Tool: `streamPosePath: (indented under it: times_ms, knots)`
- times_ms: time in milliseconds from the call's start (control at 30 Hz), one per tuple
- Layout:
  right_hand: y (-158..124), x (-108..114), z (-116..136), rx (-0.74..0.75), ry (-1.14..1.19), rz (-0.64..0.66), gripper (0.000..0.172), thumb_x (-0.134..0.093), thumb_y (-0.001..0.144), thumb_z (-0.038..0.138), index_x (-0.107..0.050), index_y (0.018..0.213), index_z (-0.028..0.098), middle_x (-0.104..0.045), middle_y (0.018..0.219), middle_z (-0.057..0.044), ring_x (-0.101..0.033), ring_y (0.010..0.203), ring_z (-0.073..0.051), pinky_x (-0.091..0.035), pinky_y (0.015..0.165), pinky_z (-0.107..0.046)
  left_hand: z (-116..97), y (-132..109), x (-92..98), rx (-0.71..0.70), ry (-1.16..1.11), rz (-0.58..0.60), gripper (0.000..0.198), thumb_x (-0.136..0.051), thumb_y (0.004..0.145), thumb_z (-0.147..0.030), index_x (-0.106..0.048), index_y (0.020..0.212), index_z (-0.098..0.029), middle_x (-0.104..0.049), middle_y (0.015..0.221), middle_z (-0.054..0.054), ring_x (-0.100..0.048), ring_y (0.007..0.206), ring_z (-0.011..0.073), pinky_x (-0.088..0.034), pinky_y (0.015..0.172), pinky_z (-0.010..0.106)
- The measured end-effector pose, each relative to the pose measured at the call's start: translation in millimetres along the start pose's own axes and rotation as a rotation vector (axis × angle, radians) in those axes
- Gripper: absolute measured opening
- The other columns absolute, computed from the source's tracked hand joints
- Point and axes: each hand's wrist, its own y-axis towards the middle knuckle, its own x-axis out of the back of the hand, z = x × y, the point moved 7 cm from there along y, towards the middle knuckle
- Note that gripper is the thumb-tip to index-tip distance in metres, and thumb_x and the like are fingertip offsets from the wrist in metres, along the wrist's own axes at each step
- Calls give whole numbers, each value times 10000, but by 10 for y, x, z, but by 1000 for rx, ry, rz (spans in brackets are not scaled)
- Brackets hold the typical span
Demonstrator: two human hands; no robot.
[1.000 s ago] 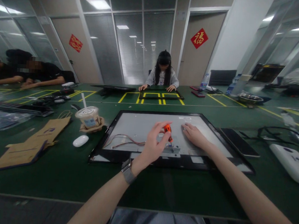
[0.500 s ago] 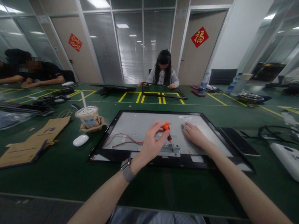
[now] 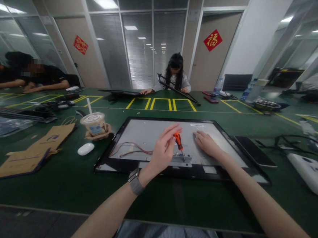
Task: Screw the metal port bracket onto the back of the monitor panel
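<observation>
My left hand [image 3: 164,148], with a watch on its wrist, has a small orange and black screwdriver [image 3: 178,140] between its fingers and thumb. The screwdriver leans slightly, its shaft pointing down to a metal bracket [image 3: 185,159] at the lower edge of a display panel [image 3: 139,132]. Whether the tip sits in a screw is too small to tell. Flat on the panel's grey back lies my right hand [image 3: 206,142], fingers spread. Thin red and dark wires [image 3: 135,146] run across the panel left of the bracket. A black frame [image 3: 215,173] borders the panel.
Left of the panel are a drink cup [image 3: 94,123], a white mouse [image 3: 86,149] and a brown paper bag [image 3: 34,150]. A black phone-like slab [image 3: 254,151] and a white device [image 3: 309,173] lie right. Across the table, a person [image 3: 175,73] handles a thin black frame [image 3: 180,89].
My left fingers have straightened and shifted around the screwdriver, showing more of its handle. My right hand stays put. The person opposite has tilted the thin black frame up.
</observation>
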Motion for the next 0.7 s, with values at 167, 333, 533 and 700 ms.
streamPosePath:
  times_ms: [167,333,533,700]
  knots:
    - [6,11,11,-6,-8,0,474,-349,1020,258,-560,1418,111,-544,1487,-215,-535,1346,-333,-406,1121,-487,-26,15,45,-13,81,-54,177,-622,939,-195,-722,1086,-198,-679,1032,70,-675,936,166,-599,818,305]
    - [8,19,21,-8,-4,17,485,-339,1023,265,-556,1423,99,-539,1492,-217,-534,1348,-336,-390,1135,-484,-83,20,64,-61,157,-61,216,-596,963,-207,-730,1132,-210,-644,1191,96,-654,1063,190,-556,959,374]
    - [11,25,8,-16,-5,-3,471,-346,1024,270,-563,1420,132,-553,1483,-206,-542,1342,-329,-403,1123,-497,-57,15,4,-12,69,16,215,-559,992,-212,-710,1143,-190,-682,1053,77,-674,948,166,-577,855,315]
    - [14,8,4,-3,-25,-1,469,-346,1031,261,-553,1429,124,-543,1492,-206,-540,1347,-316,-403,1127,-466,-47,6,57,-30,127,-63,112,-669,925,-243,-741,994,-191,-611,966,47,-626,860,143,-571,797,283]
